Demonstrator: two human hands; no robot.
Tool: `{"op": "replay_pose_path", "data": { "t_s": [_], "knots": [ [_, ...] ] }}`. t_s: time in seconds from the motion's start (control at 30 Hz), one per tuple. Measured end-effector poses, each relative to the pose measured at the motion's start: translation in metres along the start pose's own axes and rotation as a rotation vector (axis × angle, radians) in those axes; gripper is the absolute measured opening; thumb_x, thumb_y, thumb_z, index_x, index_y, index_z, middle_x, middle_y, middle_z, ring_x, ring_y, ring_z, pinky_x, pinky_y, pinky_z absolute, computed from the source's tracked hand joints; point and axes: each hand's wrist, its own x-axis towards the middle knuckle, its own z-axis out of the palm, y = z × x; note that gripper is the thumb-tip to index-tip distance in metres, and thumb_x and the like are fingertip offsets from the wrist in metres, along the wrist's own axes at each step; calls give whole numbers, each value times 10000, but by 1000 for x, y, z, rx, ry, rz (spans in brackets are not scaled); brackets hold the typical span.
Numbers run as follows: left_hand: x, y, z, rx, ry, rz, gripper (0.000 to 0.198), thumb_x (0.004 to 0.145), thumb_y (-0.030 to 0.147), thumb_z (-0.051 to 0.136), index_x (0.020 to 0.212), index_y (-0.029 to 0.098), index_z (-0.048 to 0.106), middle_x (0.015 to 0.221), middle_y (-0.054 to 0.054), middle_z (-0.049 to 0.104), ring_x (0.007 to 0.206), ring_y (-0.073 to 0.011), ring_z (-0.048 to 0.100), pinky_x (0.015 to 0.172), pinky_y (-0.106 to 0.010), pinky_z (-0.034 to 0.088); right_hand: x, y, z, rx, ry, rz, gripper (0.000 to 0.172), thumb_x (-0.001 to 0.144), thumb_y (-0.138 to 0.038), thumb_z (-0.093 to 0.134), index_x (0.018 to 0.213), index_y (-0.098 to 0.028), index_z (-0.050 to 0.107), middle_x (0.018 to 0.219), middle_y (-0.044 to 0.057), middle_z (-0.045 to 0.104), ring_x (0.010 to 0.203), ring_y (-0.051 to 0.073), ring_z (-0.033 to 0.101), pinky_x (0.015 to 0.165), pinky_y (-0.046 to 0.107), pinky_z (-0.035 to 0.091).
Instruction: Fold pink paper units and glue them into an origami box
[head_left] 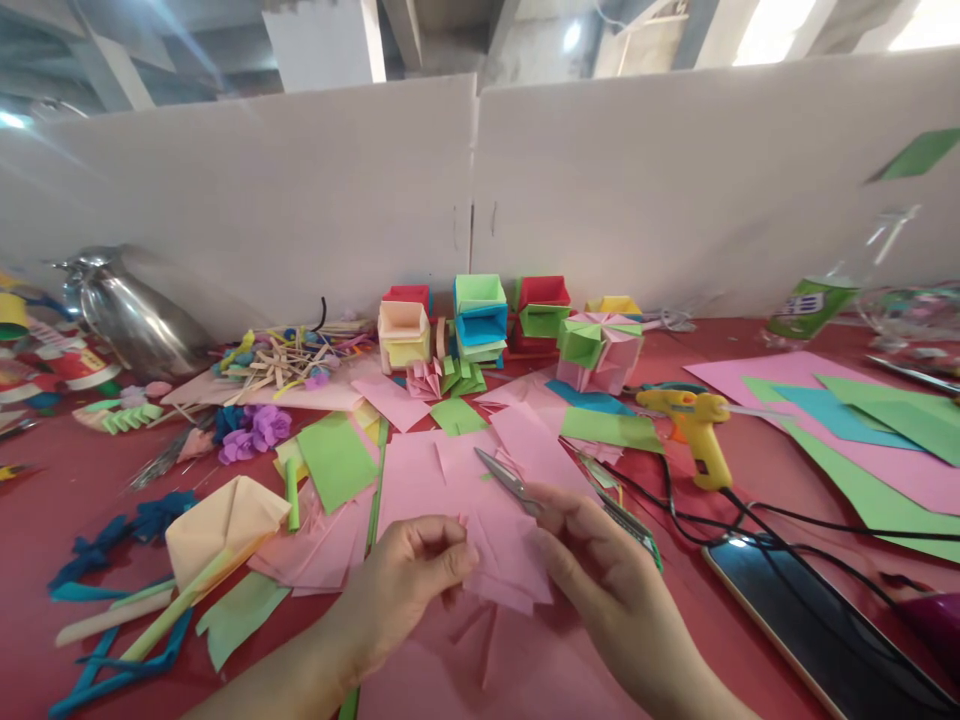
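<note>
In the head view, my left hand [420, 565] is closed in a pinch, with the tip of a small pink paper piece [462, 519] showing above the fingertips. My right hand [600, 560] grips a pair of scissors [506, 477]. Their silver blades look closed and point away to the upper left; the handles are hidden by my fingers. Beneath both hands lie pink paper sheets [409, 480] with loose pink scraps on top. Folded-paper boxes in several colours, among them a green box [480, 291] and a pink-and-green shape [600, 350], stand behind the sheets.
A yellow glue gun [709, 440] and its black cord lie right of the papers, near a phone [810, 620]. Coloured sheets [885, 430] spread at far right by a tilted bottle [814, 305]. Leftward are a peach paper box [225, 530], purple flowers [259, 430] and a metal jug [135, 315].
</note>
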Motion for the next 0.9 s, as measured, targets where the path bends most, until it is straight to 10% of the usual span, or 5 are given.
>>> {"op": "replay_pose_path", "data": {
  "t_s": [0.2, 0.53, 0.9],
  "knots": [
    [1, -5, 5, -119, 218, 30, 280, 782, 361, 601, 627, 159, 483, 546, 35, 507, 539, -82, 459, 564, -196, 375, -2, 1, 4, 181, -120, 83, 496, 774, -393, 621, 1208, -219, 455, 911, 40, 561, 748, 140, 562, 617, 246, 470],
    [-6, -5, 13, -67, 66, 56, 236, 786, 352, 607, 695, 158, 509, 613, 26, 544, 583, -105, 531, 584, -223, 438, 2, 1, 9, 230, -99, 230, 423, 755, -404, 634, 1103, -184, 535, 653, -11, 557, 595, 138, 556, 466, 219, 425],
    [-3, -9, 13, -27, 62, 51, 232, 822, 368, 553, 756, 149, 515, 673, -11, 568, 601, -121, 544, 602, -253, 453, -1, 0, 12, 312, -170, 113, 405, 750, -326, 658, 1110, -200, 523, 969, 57, 642, 825, 168, 615, 757, 292, 499]
  ]
}}
